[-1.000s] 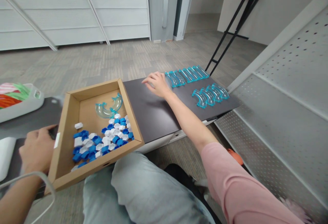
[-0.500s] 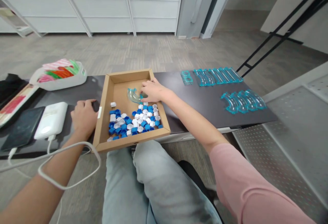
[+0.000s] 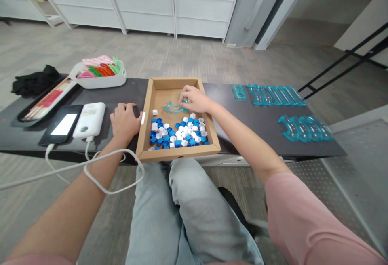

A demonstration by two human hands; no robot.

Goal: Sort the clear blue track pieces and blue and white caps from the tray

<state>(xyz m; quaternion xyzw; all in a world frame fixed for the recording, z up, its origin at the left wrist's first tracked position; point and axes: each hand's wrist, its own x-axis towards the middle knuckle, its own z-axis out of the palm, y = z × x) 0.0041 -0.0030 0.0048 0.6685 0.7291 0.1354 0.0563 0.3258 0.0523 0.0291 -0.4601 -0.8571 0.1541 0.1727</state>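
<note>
1. Since a second earlier, the right hand (image 3: pixel 194 98) had been brought from the turquoise track rows (image 3: pixel 274 94), right of the cardboard box (image 3: pixel 145 111), into that box.
2. The curved clear piece (image 3: pixel 173 107) was found at the box's far end, its long axis laid across the box. Its right tip was covered by curled fingers, but a firm pinch could not be confirmed.
3. Blue and white pieces (image 3: pixel 178 132) were heaped in the box's near half.
4. The left hand (image 3: pixel 124 121) was laid loosely, clasping nothing, against the box's left wall, with a power bank (image 3: pixel 90 119) farther left.
</note>
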